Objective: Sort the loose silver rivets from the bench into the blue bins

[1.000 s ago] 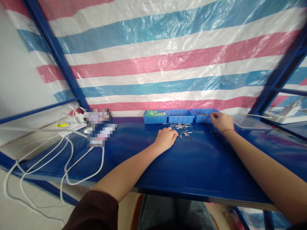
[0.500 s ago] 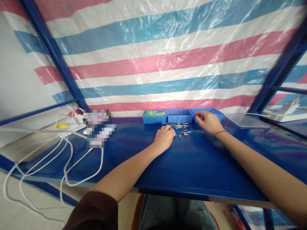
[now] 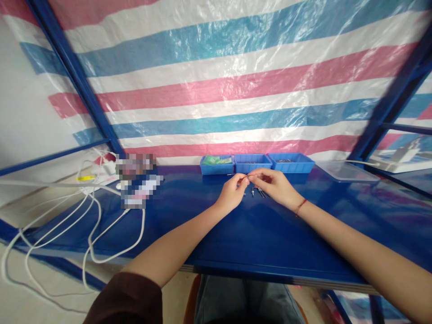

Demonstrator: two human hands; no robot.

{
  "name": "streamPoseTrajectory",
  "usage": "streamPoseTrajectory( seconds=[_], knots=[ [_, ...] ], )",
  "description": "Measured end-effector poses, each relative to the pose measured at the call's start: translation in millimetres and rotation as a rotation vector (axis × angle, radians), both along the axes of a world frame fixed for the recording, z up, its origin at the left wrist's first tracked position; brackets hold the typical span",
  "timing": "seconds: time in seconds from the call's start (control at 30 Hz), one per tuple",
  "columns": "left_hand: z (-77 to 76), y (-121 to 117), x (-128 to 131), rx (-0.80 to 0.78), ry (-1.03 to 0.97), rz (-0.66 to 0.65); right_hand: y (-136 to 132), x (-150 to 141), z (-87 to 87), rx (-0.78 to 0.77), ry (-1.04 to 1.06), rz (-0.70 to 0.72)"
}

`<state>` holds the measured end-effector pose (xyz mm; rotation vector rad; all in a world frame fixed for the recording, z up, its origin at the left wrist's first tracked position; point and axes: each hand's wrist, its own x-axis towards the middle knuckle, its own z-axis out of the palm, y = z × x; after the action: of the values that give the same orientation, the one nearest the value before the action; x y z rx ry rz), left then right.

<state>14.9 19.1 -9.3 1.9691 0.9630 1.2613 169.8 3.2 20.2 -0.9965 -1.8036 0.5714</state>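
My left hand is closed in a pinch just above the table, its fingertips meeting those of my right hand. Right thumb and fingers are pinched too. A thin dark sliver shows between the fingertips; it looks like the stem of a rivet, mostly hidden by the fingers. Below the hands lie several thin silver rivets, partly covered by my right hand. One short rivet lies apart from them, nearer to me.
Three blue bins stand in a row at the back: a left bin with green packets, a middle bin, and a right bin with metal pieces. A clear plastic lid lies right. White cables loop over the table's left side.
My right hand has come left from the right bin to meet my left hand over the rivets. My left hand has stayed nearly in place, its fingers now pinched at the right hand's fingertips.
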Motion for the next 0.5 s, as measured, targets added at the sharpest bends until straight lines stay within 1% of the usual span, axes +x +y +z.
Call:
streamPoseTrajectory(
  seconds=[0.17,0.33,0.5],
  knots=[
    [-0.4,-0.7,1.4,-0.08,-0.005,-0.043,-3.7,-3.1,1.8,-0.018,0.063,0.0],
    [-2.1,-0.1,2.7,-0.083,-0.039,-0.143,-3.7,-4.3,0.9,-0.079,0.131,-0.035],
    [-2.9,1.2,2.6,-0.1,-0.062,-0.134,-3.9,-3.9,2.9,-0.092,0.12,-0.023]
  ],
)
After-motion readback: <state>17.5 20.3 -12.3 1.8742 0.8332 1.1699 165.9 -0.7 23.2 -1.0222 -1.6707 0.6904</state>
